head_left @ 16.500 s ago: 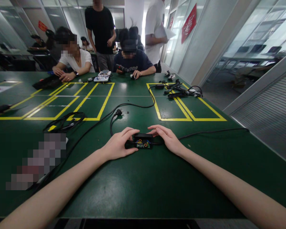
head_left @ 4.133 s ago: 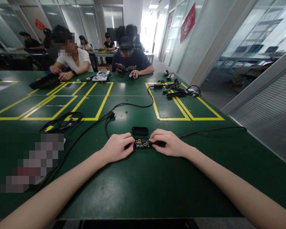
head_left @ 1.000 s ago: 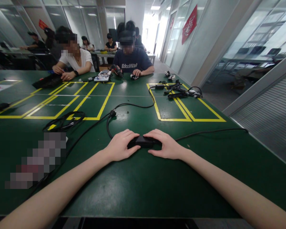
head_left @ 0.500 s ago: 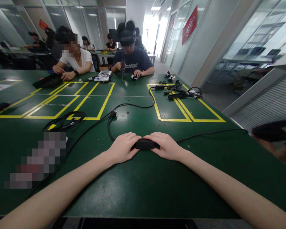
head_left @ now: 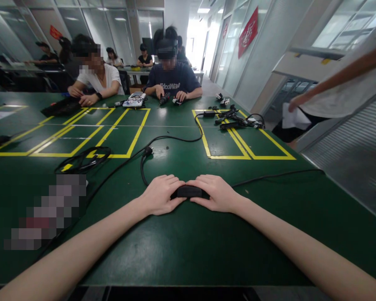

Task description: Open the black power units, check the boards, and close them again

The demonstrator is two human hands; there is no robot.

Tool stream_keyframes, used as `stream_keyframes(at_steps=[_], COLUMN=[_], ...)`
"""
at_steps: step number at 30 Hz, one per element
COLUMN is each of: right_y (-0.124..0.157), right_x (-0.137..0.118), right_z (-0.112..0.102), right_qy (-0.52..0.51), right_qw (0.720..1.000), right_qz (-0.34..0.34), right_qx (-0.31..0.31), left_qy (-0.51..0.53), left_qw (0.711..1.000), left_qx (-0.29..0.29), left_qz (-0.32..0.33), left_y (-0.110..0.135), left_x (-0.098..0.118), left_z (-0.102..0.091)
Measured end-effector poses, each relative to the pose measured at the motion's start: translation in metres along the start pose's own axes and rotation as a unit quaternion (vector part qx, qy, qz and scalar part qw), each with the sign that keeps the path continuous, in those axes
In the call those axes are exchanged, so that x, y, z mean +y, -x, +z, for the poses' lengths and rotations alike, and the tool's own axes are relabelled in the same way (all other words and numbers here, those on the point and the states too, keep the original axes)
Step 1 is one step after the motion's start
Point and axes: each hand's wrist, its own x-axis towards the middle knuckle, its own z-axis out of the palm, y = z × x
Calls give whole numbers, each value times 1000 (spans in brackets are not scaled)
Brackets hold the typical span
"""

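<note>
Both hands grip a black power adapter (head_left: 189,191) close to the green table (head_left: 150,255), one at each end. My left hand (head_left: 163,194) wraps the left end, its thumb along the near side. Around the right end my right hand (head_left: 214,193) is closed in the same way. The fingers cover the adapter's ends, and whether it touches the table I cannot tell. A thick cord curves from behind my left hand to a black plug (head_left: 148,151). Another thin cable (head_left: 278,174) runs from my right hand to the table's right edge.
Left of my hands lie a coiled black cable (head_left: 83,161) and a blurred-out object (head_left: 50,213). Black adapters and cables (head_left: 230,119) are piled at the back right, inside yellow tape. Across the table, one co-worker (head_left: 174,77) holds a power drill (head_left: 164,98). Another person (head_left: 347,92) stands at the right.
My hands and the adapter have hardly moved. The co-worker's drill has tipped down from upright. The person at the right has come further into view, holding something white.
</note>
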Motion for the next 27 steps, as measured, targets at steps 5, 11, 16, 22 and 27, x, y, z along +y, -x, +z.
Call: stream_keyframes(at_steps=[5,11,16,22,27], right_y=[-1,0,1,2,5], right_x=[-3,-4,-3,-2,0], right_z=[-1,-4,-5,-3,-2], right_qy=[14,-15,-12,26,59], right_qw=[1000,1000,1000,999,998], right_qz=[8,9,-2,-2,-30], right_qx=[-8,-13,-22,-23,-5], left_qy=[-27,-40,-45,-43,-31], left_qw=[999,999,998,998,999], left_qx=[29,7,14,13,21], left_qz=[7,21,30,34,27], left_y=[0,-1,-1,0,1], left_x=[0,1,0,0,3], left_z=[1,0,-2,0,-1])
